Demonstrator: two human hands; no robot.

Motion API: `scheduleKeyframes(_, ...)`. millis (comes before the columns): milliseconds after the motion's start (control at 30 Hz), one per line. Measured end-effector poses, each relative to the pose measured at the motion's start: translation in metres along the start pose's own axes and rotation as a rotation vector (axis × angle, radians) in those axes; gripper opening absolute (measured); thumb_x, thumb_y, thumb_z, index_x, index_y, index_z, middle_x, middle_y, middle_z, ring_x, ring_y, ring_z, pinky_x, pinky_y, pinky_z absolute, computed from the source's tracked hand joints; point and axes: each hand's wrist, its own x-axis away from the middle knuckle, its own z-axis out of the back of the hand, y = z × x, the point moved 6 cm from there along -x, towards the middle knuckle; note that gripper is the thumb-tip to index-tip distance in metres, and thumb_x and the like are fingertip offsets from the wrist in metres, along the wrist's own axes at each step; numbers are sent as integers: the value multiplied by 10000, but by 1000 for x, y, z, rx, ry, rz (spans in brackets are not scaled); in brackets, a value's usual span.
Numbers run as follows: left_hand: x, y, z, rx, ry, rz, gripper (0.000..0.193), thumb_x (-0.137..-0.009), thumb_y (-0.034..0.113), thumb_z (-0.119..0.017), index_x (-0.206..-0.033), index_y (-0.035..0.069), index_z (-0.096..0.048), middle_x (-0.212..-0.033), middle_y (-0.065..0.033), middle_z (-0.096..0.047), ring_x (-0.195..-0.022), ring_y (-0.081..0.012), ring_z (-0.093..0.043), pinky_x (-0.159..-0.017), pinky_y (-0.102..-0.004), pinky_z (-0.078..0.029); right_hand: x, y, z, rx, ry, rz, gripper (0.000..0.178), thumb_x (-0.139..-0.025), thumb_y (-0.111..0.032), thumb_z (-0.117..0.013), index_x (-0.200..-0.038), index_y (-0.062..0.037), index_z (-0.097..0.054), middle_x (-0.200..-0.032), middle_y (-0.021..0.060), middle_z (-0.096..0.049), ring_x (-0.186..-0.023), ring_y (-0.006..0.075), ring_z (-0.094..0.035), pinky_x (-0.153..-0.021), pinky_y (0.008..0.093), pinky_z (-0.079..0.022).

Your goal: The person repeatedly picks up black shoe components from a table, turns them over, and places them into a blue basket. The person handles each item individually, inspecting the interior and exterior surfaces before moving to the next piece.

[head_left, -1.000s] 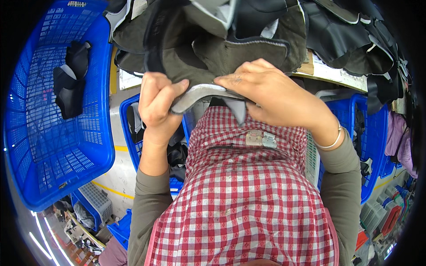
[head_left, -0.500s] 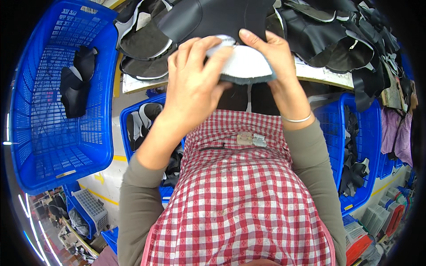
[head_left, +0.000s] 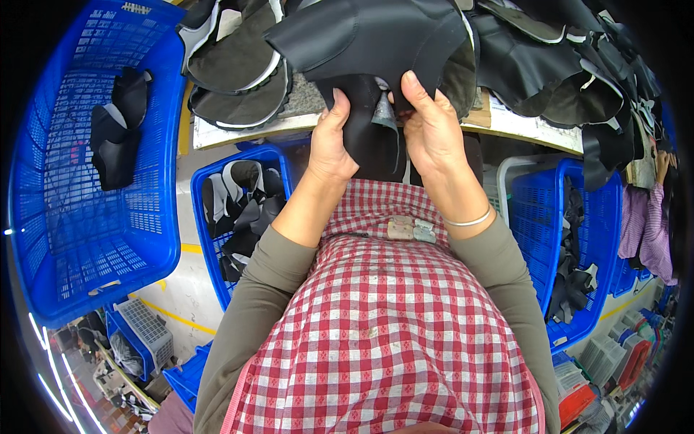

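Here, at upper centre, the left hand (head_left: 331, 148) and right hand (head_left: 435, 136) held a curved black leather-like piece (head_left: 363, 126), each grip closed on its edge.

Looks like a black shoe upper (head_left: 369, 32), smooth and leathery, with stitched seams curving across the outer face. Spreads widest at the far end, outer face up, over the near part of the surface (head_left: 242, 137). Bends down toward the person into a darker flap (head_left: 358, 119), reaching past the surface's near edge. Shows a greyish inner patch (head_left: 385, 116) beside the flap, at a narrow gap. Sits gripped at the left by the left hand (head_left: 332, 141), at the right by the right hand (head_left: 436, 137), thumbs uppermost.
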Motion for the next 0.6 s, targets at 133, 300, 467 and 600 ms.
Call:
scheduleKeyframes(133, 12, 25, -13, -211, 55, -200, 369, -1053, 241, -659, -1341, 11, -638, -1226, -104, -722, -1099, -215, -700, -984, -362, -556, 1, -10, 4, 274, -31, 121, 244, -943, -236, -820, -1048, -22, -768, -993, 23, -771, -883, 94, -688, -841, 267, -547)
scheduleKeyframes(300, 36, 98, -23, -1236, -79, -195, 319, -951, 215, -795, -1138, -36, -739, -1050, -74, -754, -912, -131, -668, -845, -303, -550, 2, -39, -18, 572, -153, 87, 290, -932, -243, -826, -1033, 24, -772, -932, 31, -768, -816, 78, -670, -773, 254, -549)
scheduleKeyframes(467, 54, 212, 10, -1755, 277, -383, 228, -1033, 198, -654, -1055, 10, -783, -986, -113, -770, -829, -157, -706, -783, -314, -572, 47, -113, -64, 1719, -699, 724, 157, -822, -218, -826, -934, -113, -798, -774, -3, -734, -720, 163, -637, -793, 325, -520)
scheduleKeyframes(600, 87, 129, 17, -810, -223, 248, 665, -1125, 503, -400, -1003, -78, -700, -981, -252, -759, -746, -247, -750, -635, -324, -638, 126, -78, -57, 1800, -1198, 1316, 103, -662, -226, -689, -652, -151, -618, -613, -57, -568, -779, 157, -559, -805, 326, -468)
